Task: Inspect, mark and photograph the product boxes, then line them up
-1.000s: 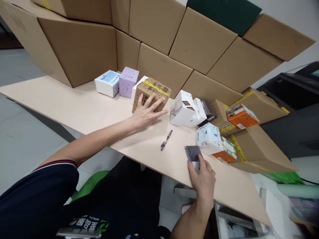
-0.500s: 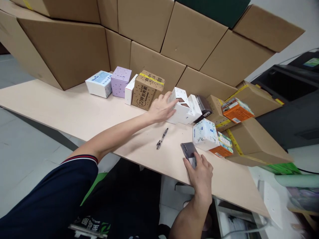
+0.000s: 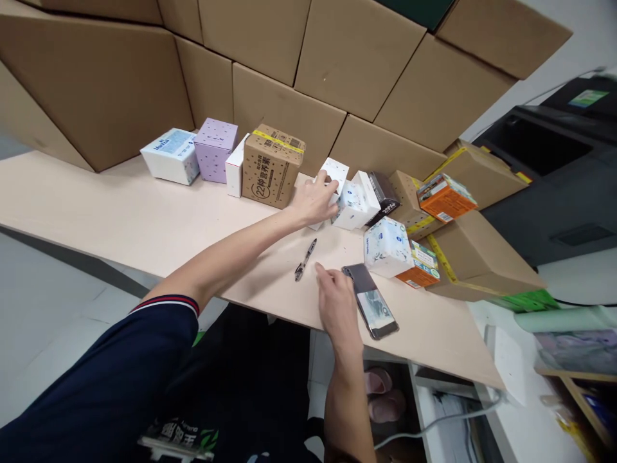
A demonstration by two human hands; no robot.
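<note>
My left hand (image 3: 313, 200) is closed on a small white box (image 3: 335, 169) at the back of the table, its fingers over the top and side. Right beside that box stands a white box with a blue pattern (image 3: 353, 207). My right hand (image 3: 336, 299) is off the phone, its fingers loosely bent and apart with nothing seen in them. Between the hands lies a pen (image 3: 305, 260) on the tabletop. The phone (image 3: 370, 301) rests to the right of my right hand, and a banknote shows under its clear case.
To the left stand a brown carton (image 3: 272, 168), a purple box (image 3: 214, 151) and a white-and-blue box (image 3: 169, 157). On the right are a patterned white box (image 3: 387, 247), orange boxes (image 3: 446, 199) and a dark box (image 3: 384, 196). Large cardboard cartons (image 3: 359, 58) wall the back.
My right hand has let go of the phone and moved left toward the pen. My left hand now grips the small white box, and the blue-patterned box beside it shows more.
</note>
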